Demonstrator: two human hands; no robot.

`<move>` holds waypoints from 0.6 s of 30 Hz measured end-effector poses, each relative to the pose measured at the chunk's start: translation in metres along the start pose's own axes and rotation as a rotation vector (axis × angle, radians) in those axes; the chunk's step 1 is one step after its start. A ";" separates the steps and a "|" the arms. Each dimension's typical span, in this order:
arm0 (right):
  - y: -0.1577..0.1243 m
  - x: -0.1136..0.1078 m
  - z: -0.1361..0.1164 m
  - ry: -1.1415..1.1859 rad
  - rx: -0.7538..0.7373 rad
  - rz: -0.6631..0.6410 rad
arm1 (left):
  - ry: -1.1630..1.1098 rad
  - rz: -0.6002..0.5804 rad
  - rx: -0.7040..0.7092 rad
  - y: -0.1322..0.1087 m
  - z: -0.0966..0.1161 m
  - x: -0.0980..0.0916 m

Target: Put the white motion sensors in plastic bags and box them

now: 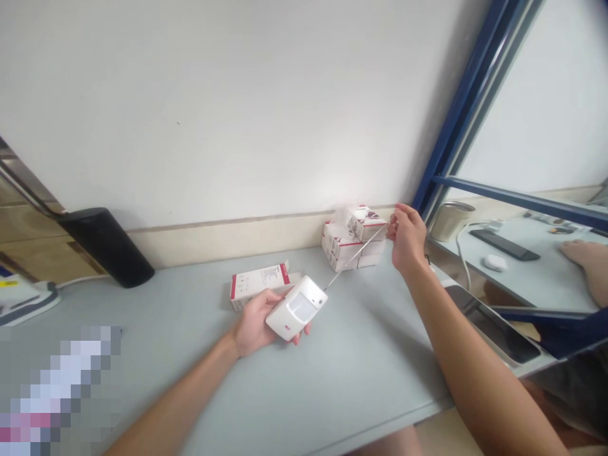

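Observation:
My left hand (254, 322) is wrapped round a small white sensor-like device (297, 308) with a frosted window, held just above the pale grey desk (332, 380). A thin metal antenna (356, 256) runs from the device's top up to the right. My right hand (407, 235) pinches the antenna's far tip, close to a stack of red-and-white boxes (349, 248). Another red-and-white box (259, 284) lies flat behind my left hand.
A black cylinder (108, 246) leans against the wall at the left. A blue frame (468, 107) divides off the neighbouring desk, where another person's hand (586, 259), a white mouse (494, 262), a metal cup (450, 219) and a dark keyboard (504, 244) are. A tablet (494, 327) lies at the desk's right edge.

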State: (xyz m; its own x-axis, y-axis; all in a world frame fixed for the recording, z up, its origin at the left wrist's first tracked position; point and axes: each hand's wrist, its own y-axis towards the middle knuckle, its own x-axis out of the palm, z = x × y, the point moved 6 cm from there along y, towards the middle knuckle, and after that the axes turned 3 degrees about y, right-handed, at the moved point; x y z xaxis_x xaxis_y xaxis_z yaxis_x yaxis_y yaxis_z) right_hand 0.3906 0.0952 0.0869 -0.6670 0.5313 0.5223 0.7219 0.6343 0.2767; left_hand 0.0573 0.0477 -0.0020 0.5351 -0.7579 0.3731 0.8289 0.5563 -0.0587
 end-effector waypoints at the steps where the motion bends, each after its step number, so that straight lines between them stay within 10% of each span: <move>1: 0.000 -0.001 0.001 0.012 -0.002 0.020 | 0.005 0.000 -0.009 0.000 0.000 0.000; 7: -0.006 0.002 0.003 0.115 0.029 0.035 | 0.018 -0.003 0.002 -0.002 0.005 0.007; 18: -0.062 0.047 0.019 0.424 0.446 -0.354 | -0.087 0.043 0.009 -0.002 0.005 0.007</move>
State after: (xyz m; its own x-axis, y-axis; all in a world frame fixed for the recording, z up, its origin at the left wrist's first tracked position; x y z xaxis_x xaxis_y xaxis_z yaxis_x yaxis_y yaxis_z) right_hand 0.3107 0.0916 0.0788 -0.6532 0.0438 0.7559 0.2701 0.9461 0.1786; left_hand 0.0583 0.0427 0.0050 0.5537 -0.7012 0.4492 0.8037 0.5911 -0.0679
